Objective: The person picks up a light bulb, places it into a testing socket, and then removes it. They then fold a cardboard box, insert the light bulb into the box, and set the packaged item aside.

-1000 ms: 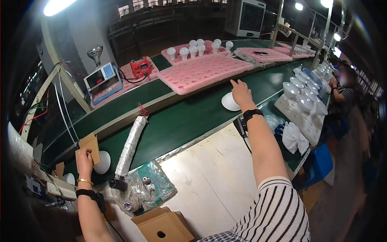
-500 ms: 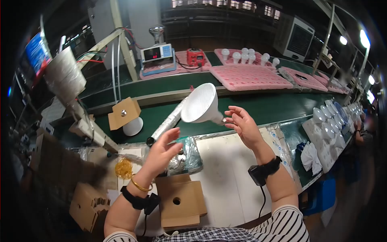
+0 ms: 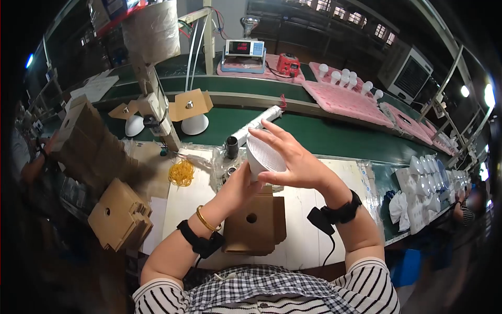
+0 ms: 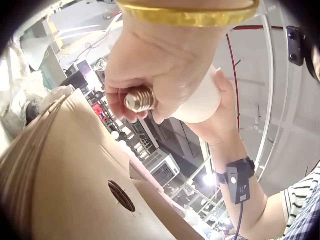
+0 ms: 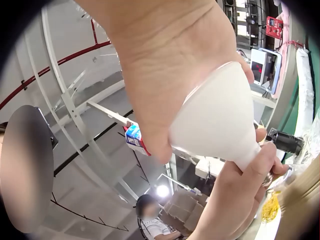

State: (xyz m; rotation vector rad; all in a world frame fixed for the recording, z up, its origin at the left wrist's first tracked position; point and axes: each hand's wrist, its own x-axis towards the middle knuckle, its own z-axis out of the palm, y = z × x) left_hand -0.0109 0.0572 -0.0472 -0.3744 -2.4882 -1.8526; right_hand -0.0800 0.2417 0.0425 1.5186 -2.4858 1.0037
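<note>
A white reflector bulb (image 3: 264,154) with a ribbed face is held up over the bench between both hands. My left hand (image 3: 232,188) grips it by the narrow neck; the metal screw base (image 4: 139,99) shows between the fingers in the left wrist view. The right hand (image 3: 300,165) holds the wide rim, thumb on one side and fingers spread along the other. Below lies a stack of flat brown cardboard pieces (image 3: 238,235) with a round hole. Two more such bulbs stand face down on the green belt, each with a cardboard piece (image 3: 183,107) over its base.
Yellow rubber bands (image 3: 181,173) and folded cardboard (image 3: 117,214) lie at the left. A foil-wrapped tube (image 3: 256,125) crosses the belt's near side. A meter (image 3: 243,55), a red device (image 3: 288,65) and pink foam trays (image 3: 345,99) stand behind; white bulbs (image 3: 426,175) fill a rack at right.
My right hand lifted the bulb from the belt and brought it in. The left hand left the cardboard piece and took the neck, while the right shifted to the rim. The view turned left.
</note>
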